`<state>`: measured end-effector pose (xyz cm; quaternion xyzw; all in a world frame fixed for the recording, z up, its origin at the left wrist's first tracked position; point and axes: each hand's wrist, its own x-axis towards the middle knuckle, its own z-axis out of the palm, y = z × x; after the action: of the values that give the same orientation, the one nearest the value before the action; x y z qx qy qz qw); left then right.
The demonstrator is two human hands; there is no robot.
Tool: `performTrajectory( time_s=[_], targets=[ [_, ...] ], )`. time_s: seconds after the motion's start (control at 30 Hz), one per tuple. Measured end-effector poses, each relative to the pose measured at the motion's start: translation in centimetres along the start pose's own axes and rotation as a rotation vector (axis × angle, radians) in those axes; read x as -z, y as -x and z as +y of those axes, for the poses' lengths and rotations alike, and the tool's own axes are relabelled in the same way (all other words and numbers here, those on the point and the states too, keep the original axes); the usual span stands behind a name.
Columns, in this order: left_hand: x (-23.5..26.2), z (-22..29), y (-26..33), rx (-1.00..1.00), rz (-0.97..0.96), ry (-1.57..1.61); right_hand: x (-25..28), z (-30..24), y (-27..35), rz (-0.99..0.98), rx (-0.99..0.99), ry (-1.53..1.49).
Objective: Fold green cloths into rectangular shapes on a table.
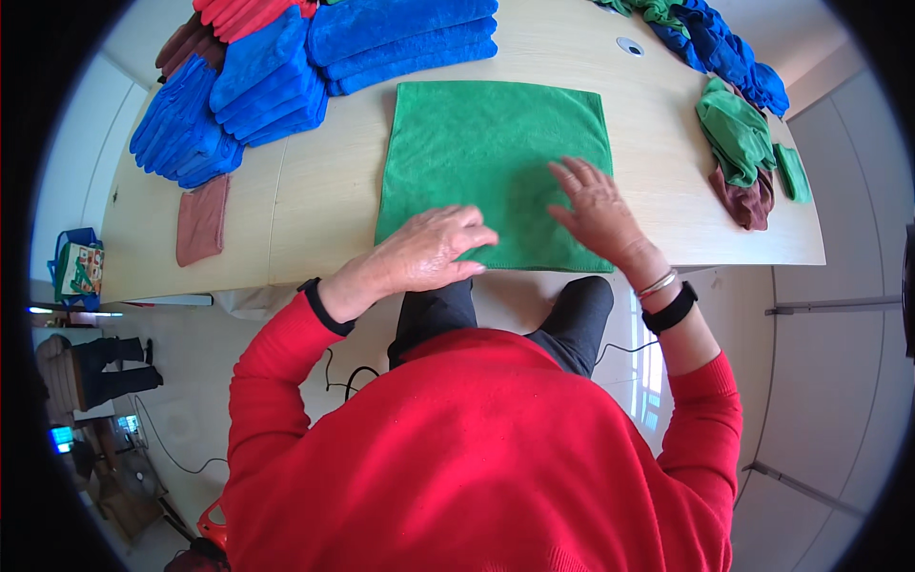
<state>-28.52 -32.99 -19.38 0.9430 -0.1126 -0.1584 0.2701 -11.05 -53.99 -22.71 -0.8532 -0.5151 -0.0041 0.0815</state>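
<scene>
A green towel [486, 133] lies spread flat on the table before me, its near edge close to the table's front edge. Over the towel's near left part is my left hand [431, 250], fingers loosely bent and apart, with nothing seen in it. At the towel's right side, my right hand [599, 212] has its fingers spread and is slightly blurred. It holds nothing. Whether either palm touches the cloth I cannot tell.
Folded blue towels [405, 43] stand in stacks at the far left, with red towels [250, 14] behind. A brown folded cloth [202, 221] lies at the left. Crumpled green cloth [739, 133] and blue cloth [729, 52] lie at the right of the wooden table [324, 181].
</scene>
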Motion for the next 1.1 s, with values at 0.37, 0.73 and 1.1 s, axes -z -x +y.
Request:
performTrajectory(
  time_s=[0.37,0.73,1.1],
  targets=[
    [-2.8,-0.7,3.6,-0.116,0.204,-0.117,1.9,-1.0,8.8,-0.077,0.149,0.103],
    [-5.6,-0.7,4.3,-0.010,0.496,-0.289,-1.5,-5.7,5.3,0.070,0.138,-0.008],
    [-7.3,-2.0,6.0,0.116,0.611,-0.286,-2.2,-4.0,5.9,0.107,0.011,0.097]
  ],
)
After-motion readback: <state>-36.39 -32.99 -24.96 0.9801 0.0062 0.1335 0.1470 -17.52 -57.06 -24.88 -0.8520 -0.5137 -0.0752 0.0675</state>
